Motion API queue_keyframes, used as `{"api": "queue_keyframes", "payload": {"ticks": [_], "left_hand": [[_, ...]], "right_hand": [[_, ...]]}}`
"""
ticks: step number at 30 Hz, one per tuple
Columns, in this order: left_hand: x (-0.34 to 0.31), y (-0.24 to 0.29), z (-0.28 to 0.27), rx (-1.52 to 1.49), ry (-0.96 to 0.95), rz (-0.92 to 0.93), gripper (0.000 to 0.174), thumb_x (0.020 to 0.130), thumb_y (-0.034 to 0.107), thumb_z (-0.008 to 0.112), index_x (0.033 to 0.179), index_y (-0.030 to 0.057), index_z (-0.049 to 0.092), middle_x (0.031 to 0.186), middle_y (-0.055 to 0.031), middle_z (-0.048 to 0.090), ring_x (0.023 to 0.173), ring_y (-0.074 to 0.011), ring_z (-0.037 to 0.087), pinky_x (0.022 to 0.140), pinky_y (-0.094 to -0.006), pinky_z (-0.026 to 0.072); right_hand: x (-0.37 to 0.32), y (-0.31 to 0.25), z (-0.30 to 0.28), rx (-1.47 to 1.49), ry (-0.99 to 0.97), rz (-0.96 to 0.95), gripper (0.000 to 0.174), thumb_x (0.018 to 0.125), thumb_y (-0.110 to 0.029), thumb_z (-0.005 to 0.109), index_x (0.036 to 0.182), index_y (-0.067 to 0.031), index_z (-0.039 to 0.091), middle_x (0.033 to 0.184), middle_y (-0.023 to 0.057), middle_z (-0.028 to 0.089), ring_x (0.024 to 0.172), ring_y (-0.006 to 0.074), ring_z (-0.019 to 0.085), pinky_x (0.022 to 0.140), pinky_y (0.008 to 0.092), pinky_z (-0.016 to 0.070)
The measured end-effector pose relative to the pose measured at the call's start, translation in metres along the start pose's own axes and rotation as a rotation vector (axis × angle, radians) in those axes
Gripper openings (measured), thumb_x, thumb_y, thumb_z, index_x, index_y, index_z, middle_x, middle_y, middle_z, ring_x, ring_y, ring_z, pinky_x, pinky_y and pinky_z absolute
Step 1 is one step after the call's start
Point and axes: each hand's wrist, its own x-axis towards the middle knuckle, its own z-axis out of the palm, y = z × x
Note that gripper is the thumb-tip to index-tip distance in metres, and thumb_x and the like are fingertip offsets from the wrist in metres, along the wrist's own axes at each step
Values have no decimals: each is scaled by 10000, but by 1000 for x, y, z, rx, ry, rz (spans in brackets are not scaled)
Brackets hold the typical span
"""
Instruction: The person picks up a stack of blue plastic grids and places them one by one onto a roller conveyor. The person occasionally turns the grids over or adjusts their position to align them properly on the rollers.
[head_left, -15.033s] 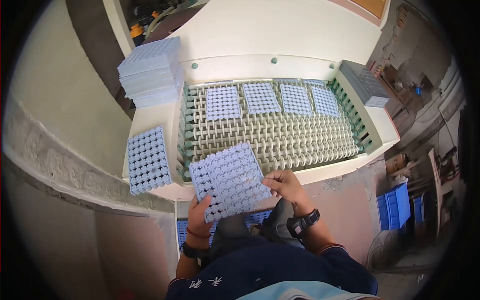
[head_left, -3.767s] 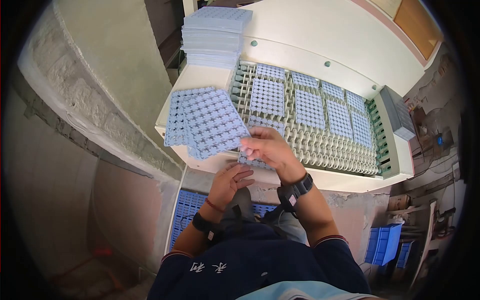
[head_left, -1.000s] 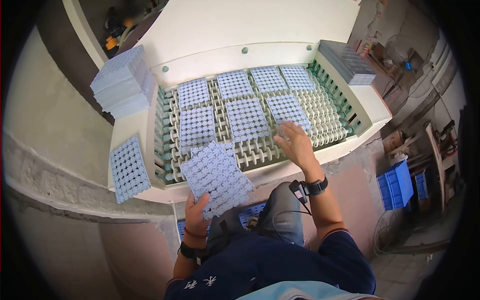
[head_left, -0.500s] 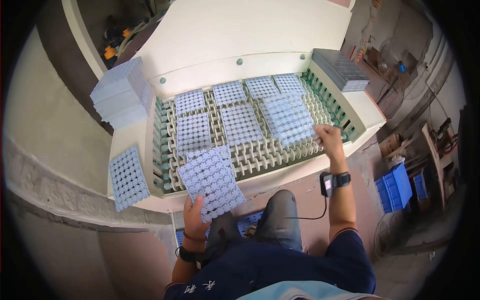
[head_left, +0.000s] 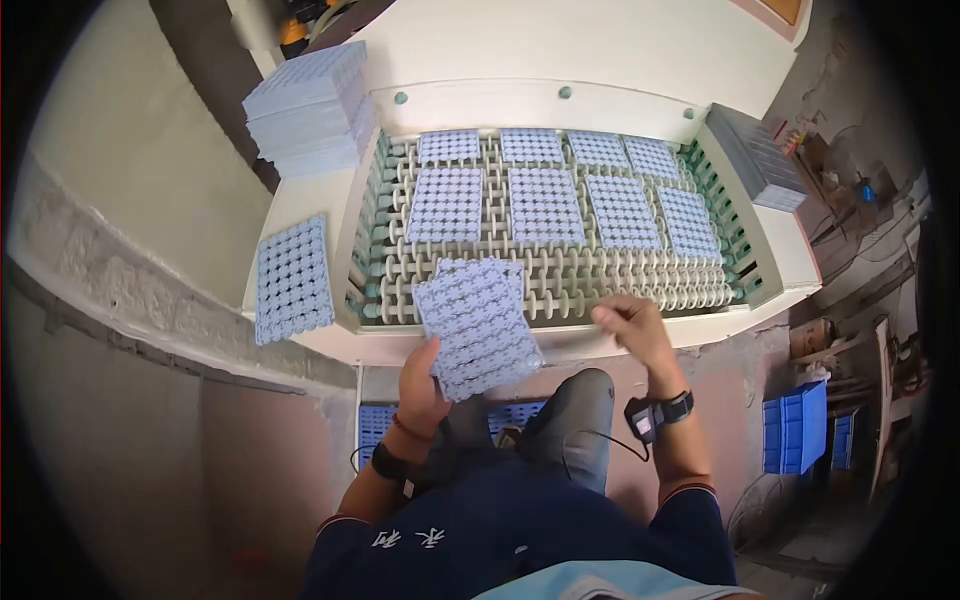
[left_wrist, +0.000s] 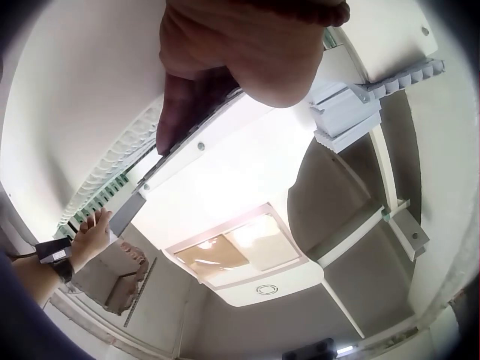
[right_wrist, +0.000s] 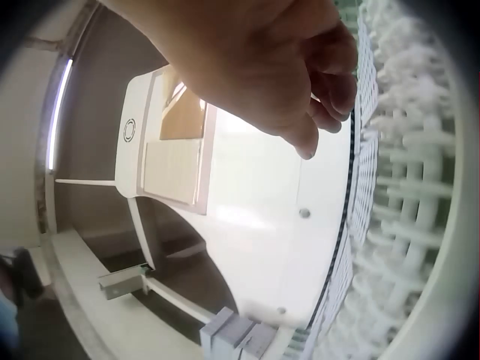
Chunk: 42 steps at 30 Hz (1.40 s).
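Observation:
In the head view my left hand (head_left: 423, 385) grips a few pale blue panels of joined round discs (head_left: 480, 330) by their lower left edge, slightly fanned out. They hang in front of the machine's near edge, overlapping the conveyor rollers (head_left: 560, 302). My right hand (head_left: 636, 328) hovers by the front rim at the right, fingers loosely curled around nothing. Two rows of similar panels lie flat on the rollers, including one panel (head_left: 689, 222) at the right end of the nearer row. The left wrist view shows the held panels (left_wrist: 196, 129) edge-on below the palm.
A tall stack of pale blue panels (head_left: 308, 110) stands on the machine's left ledge, with more panels (head_left: 293, 280) nearer the front. On the right ledge sits a grey stack (head_left: 757, 157). Blue bins (head_left: 795, 428) stand at the lower right. A cable hangs from the right wrist strap.
The right hand has let go of a panel, which now lies at the right end of the nearer row, and has drawn back. The left hand keeps its panels; the head view has shifted.

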Motion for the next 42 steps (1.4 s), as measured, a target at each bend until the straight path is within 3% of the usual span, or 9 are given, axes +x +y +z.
{"api": "queue_keyframes", "payload": {"ticks": [4,16,18,20,22,26,31,38,42], "left_hand": [[3,-7,10,238,-111,214,353,946,147,423,1240,-49,445,1185,-135,555,1080,-246,553,930,-387,441],[16,26,12,481,160,261,327,927,195,489,1143,-50,477,967,-155,627,787,-254,650,643,-383,570],[28,28,3,1366,227,772,404,873,234,572,1145,-46,466,928,-172,622,769,-305,634,652,-385,520],[25,27,5,1597,401,709,506,802,269,645,1167,-28,460,988,-205,582,862,-359,586,716,-397,469],[23,31,11,2038,446,1108,551,772,287,663,1187,-10,457,1082,-221,531,968,-371,524,782,-426,445],[23,36,12,2178,76,1035,483,787,315,645,1186,67,531,1247,-170,482,1162,-384,424,968,-486,325],[42,49,-3,2170,-66,971,430,803,289,622,1177,87,555,1285,-141,468,1224,-395,369,1034,-521,248],[40,49,-1,2097,-99,1005,460,786,246,638,1180,38,524,1274,-182,461,1226,-404,361,1041,-541,234],[24,50,0,2006,-93,1067,452,766,201,665,1147,5,522,1256,-197,468,1207,-394,395,1024,-487,303]], "right_hand": [[-16,-13,70,275,-265,132,238,822,-230,681,829,7,659,631,25,604,525,54,554,416,182,402],[-8,12,57,190,248,153,283,854,-210,631,748,52,642,527,50,569,415,91,528,380,210,414],[-7,8,48,-6,342,150,316,861,-224,606,708,50,638,497,57,553,417,99,520,393,234,406],[-13,18,33,-241,513,76,341,863,-236,593,661,37,624,500,59,554,418,90,494,400,246,376],[-17,22,10,16,551,137,360,869,-237,585,618,20,602,466,33,499,401,71,434,388,248,325],[-20,47,-36,-94,656,136,369,870,-236,580,599,14,586,439,23,459,380,66,409,382,249,318],[-28,50,-44,-745,813,62,289,790,-282,669,874,-10,622,864,149,633,765,344,606,676,403,470],[-36,35,-16,-713,836,-129,266,774,-250,692,866,-9,629,834,136,626,675,296,601,622,375,471],[-39,1,23,-399,509,-132,186,779,-170,692,838,-1,640,746,112,607,546,191,543,525,297,430]]}}
